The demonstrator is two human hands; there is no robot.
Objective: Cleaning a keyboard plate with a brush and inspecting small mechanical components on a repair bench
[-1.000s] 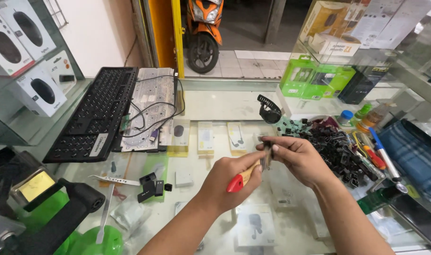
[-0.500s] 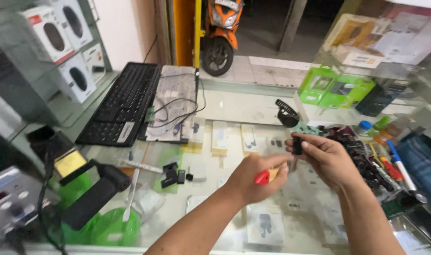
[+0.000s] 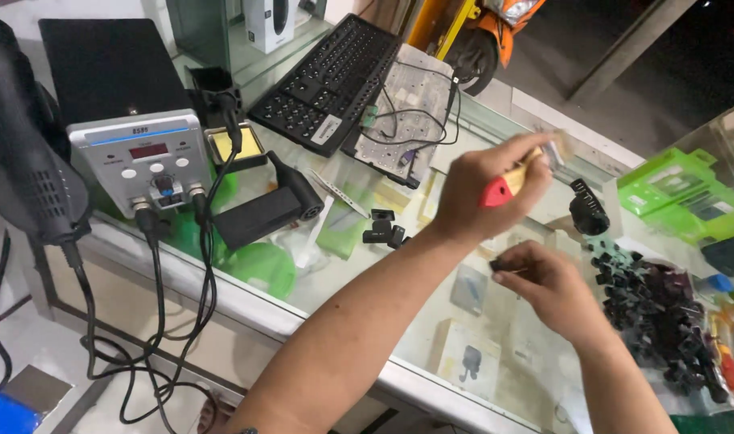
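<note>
Left hand (image 3: 487,189) raised above the glass worktop (image 3: 343,273), fingers wrapped shut around a brush (image 3: 520,173) with a red and yellow handle, pale bristles blurred at the upper end. Right hand (image 3: 548,289) lower and just beside, fingertips pinched closed on a small black part (image 3: 497,264), held over the glass between the two forearms. Both hands apart, not touching.

To the right of the right hand, a heap of black plastic parts (image 3: 656,313) spread across the worktop, with a larger black round piece (image 3: 586,210) just above it. Green boxes (image 3: 664,193) further back on the right. Near the left hand, two small black clips (image 3: 381,227) lying on the glass.

At the left edge, a grey soldering station (image 3: 142,161) with a red display and round knobs, dark cables (image 3: 154,321) hanging down from its front. Beside it a yellow sponge tray (image 3: 234,145) and a black block-shaped tool (image 3: 262,213). A large black hot-air handle (image 3: 25,161) at the far left. Behind, a black keyboard (image 3: 327,80), tilted, and next to it a grey panel (image 3: 407,104) draped with thin wires. An orange scooter (image 3: 483,32) on the floor beyond. Small packaged goods visible under the glass, too dim to tell apart.
</note>
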